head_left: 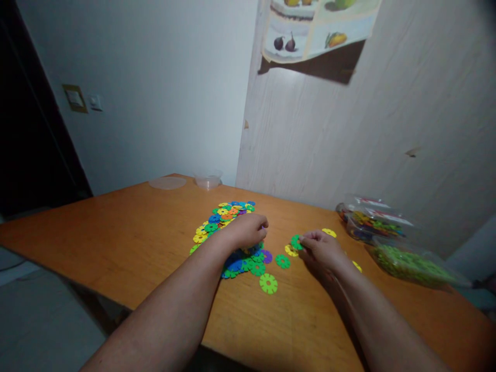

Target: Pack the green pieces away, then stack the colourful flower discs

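A spread-out pile of notched plastic discs [211, 227] in yellow, green, blue, orange and purple lies on the wooden table [155, 243]. Over the pile's right side is my left hand [250, 230], its fingers curled and closed; whatever they may pinch is hidden. My right hand [320, 250] pinches a green notched disc [296, 242] between thumb and finger, right of the pile. Just beneath that disc a yellow disc [290, 250] rests on the table. Between the hands lie a green disc [282, 261] and a purple disc [266, 257]. Nearer to me is a light green disc [268, 283].
Yellow discs [329, 233] lie beyond and beside my right hand. A clear plastic bowl [208, 179] and a round translucent lid [167, 183] sit at the back edge by the wall. Clear packs of colourful pieces [374, 222] and a bag of green pieces [411, 263] lie at the right.
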The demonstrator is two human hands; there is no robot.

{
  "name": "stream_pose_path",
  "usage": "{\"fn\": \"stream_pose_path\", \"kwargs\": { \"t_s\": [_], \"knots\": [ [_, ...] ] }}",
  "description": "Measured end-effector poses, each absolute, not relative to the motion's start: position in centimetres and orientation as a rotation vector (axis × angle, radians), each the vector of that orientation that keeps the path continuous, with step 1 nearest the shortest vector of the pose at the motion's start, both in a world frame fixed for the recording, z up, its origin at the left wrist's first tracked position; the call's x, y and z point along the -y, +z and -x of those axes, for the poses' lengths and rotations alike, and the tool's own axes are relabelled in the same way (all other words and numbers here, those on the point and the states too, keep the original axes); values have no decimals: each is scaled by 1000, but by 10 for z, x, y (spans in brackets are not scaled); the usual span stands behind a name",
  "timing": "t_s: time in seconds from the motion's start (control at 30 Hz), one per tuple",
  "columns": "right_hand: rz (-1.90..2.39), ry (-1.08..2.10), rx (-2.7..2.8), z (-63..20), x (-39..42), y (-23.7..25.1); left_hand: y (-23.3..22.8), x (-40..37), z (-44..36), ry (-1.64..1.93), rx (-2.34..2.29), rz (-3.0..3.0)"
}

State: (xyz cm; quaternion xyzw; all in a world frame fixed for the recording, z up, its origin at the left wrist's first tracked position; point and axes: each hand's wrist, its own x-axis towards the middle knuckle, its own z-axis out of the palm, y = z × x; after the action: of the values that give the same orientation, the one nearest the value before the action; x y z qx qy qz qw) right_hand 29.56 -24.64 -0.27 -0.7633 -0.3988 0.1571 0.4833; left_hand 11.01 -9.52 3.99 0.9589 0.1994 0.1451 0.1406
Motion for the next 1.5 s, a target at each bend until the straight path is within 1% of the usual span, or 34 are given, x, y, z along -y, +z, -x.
{"fn": "stream_pose_path", "kwargs": {
  "t_s": [0.2, 0.33, 0.53, 0.77, 1.13, 1.23, 1.33, 1.5],
  "knots": [
    [1906, 438, 919, -303, 245, -20, 44, 94, -105, 316, -556, -2762],
    [2003, 331, 983, -311, 241, -27, 45, 98, -102, 158, -521, -2802],
    [2058, 211, 1128, -305, 241, -18, 50, 106, -98, 85, -511, -2863],
    [2110, 403, 1537, -277, 253, -4, 51, 110, -96, 19, -504, -2942],
    [2195, 430, 1511, -266, 253, -3, 51, 111, -94, -121, -556, -3025],
    [2159, 425, 1499, -262, 254, -3, 49, 109, -95, -122, -556, -3046],
    [2015, 421, 1474, -264, 252, -6, 50, 107, -96, -143, -559, -3063],
    [1782, 402, 1135, -289, 242, -16, 52, 104, -95, -98, -535, -3026]
  ]
}}
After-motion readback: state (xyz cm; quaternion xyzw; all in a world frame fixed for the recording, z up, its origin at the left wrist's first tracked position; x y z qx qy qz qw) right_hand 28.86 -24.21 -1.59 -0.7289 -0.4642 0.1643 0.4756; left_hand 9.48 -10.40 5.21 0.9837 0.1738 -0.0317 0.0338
